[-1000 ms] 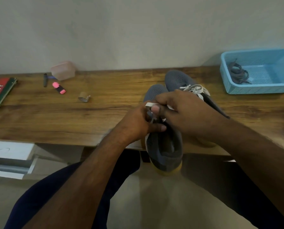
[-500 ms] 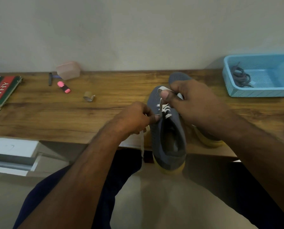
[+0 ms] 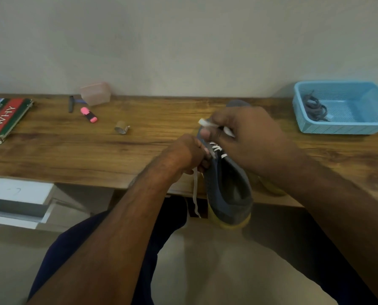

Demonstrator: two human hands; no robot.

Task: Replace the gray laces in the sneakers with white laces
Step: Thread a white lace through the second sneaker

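White lace point(image 3: 195, 190) runs through the eyelets of a gray sneaker point(image 3: 227, 186) at the wooden desk's point(image 3: 95, 150) front edge, heel overhanging toward the person. Left hand point(image 3: 183, 157) pinches one end, which dangles below the desk edge. Right hand point(image 3: 247, 137) pinches the other end above the tongue. A second sneaker point(image 3: 236, 103) lies mostly hidden behind it. Gray laces point(image 3: 314, 108) sit in the blue basket point(image 3: 337, 128) at far right.

A long brown wooden table point(image 3: 78, 150) stands right against a plain pale wall point(image 3: 183, 40). Under the table's left end is a white drawer point(image 3: 16, 201). Below the table, the floor point(image 3: 205, 271) is light.
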